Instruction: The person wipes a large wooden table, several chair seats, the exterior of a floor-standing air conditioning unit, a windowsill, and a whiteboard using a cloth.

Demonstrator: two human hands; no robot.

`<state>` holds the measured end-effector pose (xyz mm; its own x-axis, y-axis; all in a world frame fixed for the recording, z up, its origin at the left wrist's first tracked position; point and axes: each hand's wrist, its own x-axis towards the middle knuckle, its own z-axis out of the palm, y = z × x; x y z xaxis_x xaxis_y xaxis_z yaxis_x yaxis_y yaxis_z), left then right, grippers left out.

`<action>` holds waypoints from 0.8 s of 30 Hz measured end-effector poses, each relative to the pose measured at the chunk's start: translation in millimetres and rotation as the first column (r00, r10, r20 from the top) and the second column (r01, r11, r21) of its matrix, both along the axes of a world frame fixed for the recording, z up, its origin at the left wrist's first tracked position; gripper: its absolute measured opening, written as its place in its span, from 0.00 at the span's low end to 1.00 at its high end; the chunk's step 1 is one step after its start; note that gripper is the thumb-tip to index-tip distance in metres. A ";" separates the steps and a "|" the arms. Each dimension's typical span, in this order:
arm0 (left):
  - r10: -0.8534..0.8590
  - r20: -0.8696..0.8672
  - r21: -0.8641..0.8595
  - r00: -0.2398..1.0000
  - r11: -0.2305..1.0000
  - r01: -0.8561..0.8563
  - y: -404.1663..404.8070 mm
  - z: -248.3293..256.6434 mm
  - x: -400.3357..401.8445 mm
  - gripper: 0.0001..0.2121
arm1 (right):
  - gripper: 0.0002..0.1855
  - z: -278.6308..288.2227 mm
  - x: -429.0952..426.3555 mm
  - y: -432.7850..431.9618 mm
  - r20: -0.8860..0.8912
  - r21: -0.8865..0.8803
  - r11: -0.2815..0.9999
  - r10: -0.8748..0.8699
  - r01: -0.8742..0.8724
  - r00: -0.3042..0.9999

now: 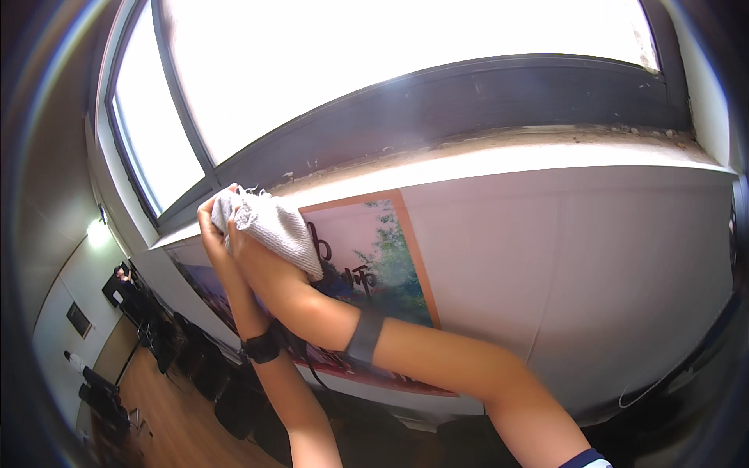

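Observation:
A white terry cloth (284, 231) with a frayed edge is bunched at the left end of the windowsill (497, 157). My left hand (210, 225) grips its bunched end from the left. Close beside it, my right hand (237, 237) is also closed on the cloth, which drapes over the back of that hand and hides most of its fingers. Both hands are raised near the lower corner of the dark window frame (456, 96). Dirt and crumbs of debris lie along the back of the sill. Black bands circle both forearms.
Below the sill, a poster (392, 251) with an orange border and writing hangs on the white wall (497, 251). Dark chairs (234, 406) line the wall beneath. A beaded cord (661, 389) hangs at right. Two people (123, 278) are across the room, over a wooden floor (181, 421).

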<state>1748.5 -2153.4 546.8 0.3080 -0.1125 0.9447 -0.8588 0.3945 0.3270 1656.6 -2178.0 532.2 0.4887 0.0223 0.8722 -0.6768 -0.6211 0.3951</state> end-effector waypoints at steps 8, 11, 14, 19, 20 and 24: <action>0.057 -0.052 -0.219 0.997 0.973 -0.067 -14.8 -44.5 2.5 0.17 | 0.20 -28.0 9.6 -22.8 0.336 0.032 0.792 0.565 -0.609 0.753; 0.164 -0.005 -0.280 0.986 0.947 -0.159 -2.6 -50.1 -18.0 0.18 | 0.20 -29.1 4.2 -6.1 0.436 0.148 0.613 0.665 -0.776 0.607; 0.251 0.046 -0.305 0.967 0.925 -0.226 -1.8 -68.2 -46.3 0.19 | 0.20 -50.8 -10.4 -1.5 0.387 0.157 0.712 0.593 -0.684 0.706; 0.222 0.060 -0.154 0.973 0.965 -0.210 -32.6 -162.2 -99.6 0.20 | 0.21 -123.5 -84.1 -21.9 0.342 0.324 0.781 0.429 -0.534 0.836; 0.224 0.032 -0.090 0.974 0.971 -0.220 -26.8 -187.1 -105.0 0.20 | 0.21 -145.3 -99.4 -21.7 0.273 0.371 0.766 0.450 -0.525 0.850; 0.240 0.133 0.143 0.962 0.955 -0.258 -10.0 -303.0 -116.0 0.28 | 0.22 -246.7 -137.4 -9.5 0.373 0.412 0.729 0.412 -0.547 0.831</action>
<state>1632.5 -2163.4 243.8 0.2378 -0.1959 0.9513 -0.9579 0.1147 0.2631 1519.2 -2187.5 285.4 0.3051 -0.2588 0.9165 -0.2633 -0.9478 -0.1800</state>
